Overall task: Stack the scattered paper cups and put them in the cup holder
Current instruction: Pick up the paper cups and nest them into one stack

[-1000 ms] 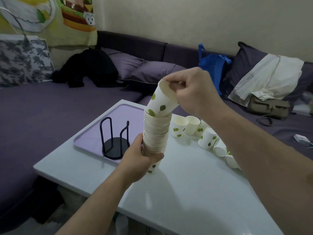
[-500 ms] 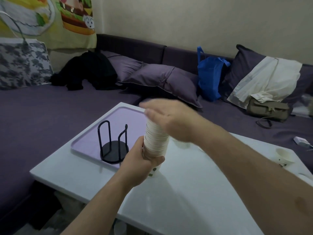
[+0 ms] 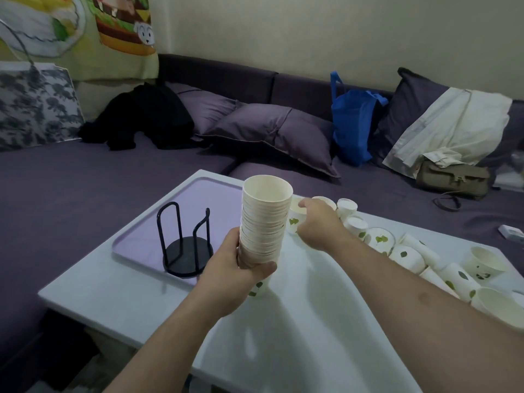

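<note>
your left hand [image 3: 235, 268] wraps the cup stack [image 3: 265, 222] low, steadying it upright; your right hand [image 3: 317, 222] touches a loose cup [image 3: 295, 219] at two o'clock, grip unclear; empty holder [image 3: 185, 248] at nine.

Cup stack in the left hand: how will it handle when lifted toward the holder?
The stack is tall and gripped only near its base by the left hand, so it may sway or tip. Probably light, since it's thin paper. A hard squeeze could crush the walls.

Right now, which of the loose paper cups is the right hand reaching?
The upright cup just behind the held stack. The right hand is at its rim; the other loose cups lie farther right.
</note>
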The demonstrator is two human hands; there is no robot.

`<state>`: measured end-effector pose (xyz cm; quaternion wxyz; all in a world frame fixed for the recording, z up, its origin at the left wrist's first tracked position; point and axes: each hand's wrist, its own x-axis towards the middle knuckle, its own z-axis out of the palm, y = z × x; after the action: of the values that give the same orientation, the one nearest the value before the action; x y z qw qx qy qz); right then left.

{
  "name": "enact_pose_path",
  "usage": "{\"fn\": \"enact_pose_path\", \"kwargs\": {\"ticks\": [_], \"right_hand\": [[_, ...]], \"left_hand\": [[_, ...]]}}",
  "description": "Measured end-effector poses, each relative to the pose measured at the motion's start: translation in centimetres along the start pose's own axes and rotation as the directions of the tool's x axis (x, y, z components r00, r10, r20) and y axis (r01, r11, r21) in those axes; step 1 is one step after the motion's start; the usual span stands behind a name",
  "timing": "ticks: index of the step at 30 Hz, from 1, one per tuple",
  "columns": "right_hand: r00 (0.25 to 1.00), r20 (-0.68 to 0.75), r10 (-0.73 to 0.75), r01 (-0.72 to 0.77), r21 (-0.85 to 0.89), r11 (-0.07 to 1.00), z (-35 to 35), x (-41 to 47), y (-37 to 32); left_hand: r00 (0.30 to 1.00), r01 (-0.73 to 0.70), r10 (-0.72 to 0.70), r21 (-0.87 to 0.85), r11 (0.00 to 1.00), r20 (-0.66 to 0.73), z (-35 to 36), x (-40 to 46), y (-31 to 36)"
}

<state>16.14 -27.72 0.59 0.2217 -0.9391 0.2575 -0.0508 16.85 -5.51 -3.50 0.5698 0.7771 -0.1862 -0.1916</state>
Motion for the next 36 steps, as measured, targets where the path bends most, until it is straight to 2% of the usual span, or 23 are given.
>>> {"fn": "enact_pose_path", "kwargs": {"ticks": [5,9,13,17,19,22,26,30,33,36], "right_hand": [[1.000,0.003,-0.001,0.001,-0.074,0.997,1.9,1.3,1.2],[0.977,-0.202,-0.074,0.078,0.013,0.997,2.2,0.7,1.5],[0.879,-0.428,-0.209,0.234,0.007,0.972,0.1,-1.2,0.9],[0.722,-0.624,-0.298,0.399,0.024,0.917,-4.4,-3.8,-0.8],[0.639,-0.696,-0.326,0.482,0.033,0.875,-6.9,-5.4,-2.0],[0.573,-0.747,-0.337,0.592,0.093,0.800,-9.8,-7.6,-4.0],[0.558,-0.701,-0.445,0.706,0.118,0.699,-10.4,-9.2,-5.4],[0.566,-0.532,-0.630,0.736,-0.018,0.677,-8.7,-9.3,-5.3],[0.632,-0.363,-0.685,0.713,-0.073,0.697,-7.0,-9.1,-4.9],[0.730,-0.277,-0.624,0.652,0.011,0.758,-6.2,-9.3,-4.2]], "left_hand": [[1.000,-0.019,0.019,0.005,1.000,-0.002,-0.1,0.0,0.1],[1.000,-0.021,0.021,0.011,1.000,-0.004,-0.1,-0.3,0.3],[0.998,-0.056,0.055,-0.028,0.998,-0.014,-0.2,-0.8,1.1],[0.983,-0.175,0.169,-0.094,0.980,-0.065,-0.4,-1.2,3.0],[0.969,-0.239,0.228,-0.117,0.964,-0.100,-0.5,-1.5,4.1],[0.944,-0.311,0.292,-0.120,0.943,-0.152,-0.8,-1.8,5.2],[0.927,-0.339,0.323,-0.057,0.939,-0.192,-1.1,-1.9,6.1],[0.922,-0.355,0.340,-0.055,0.933,-0.188,-1.0,-1.9,6.2],[0.925,-0.358,0.344,-0.069,0.931,-0.162,-0.9,-2.0,6.3],[0.918,-0.376,0.361,-0.071,0.924,-0.163,-1.0,-2.0,6.5]]}}
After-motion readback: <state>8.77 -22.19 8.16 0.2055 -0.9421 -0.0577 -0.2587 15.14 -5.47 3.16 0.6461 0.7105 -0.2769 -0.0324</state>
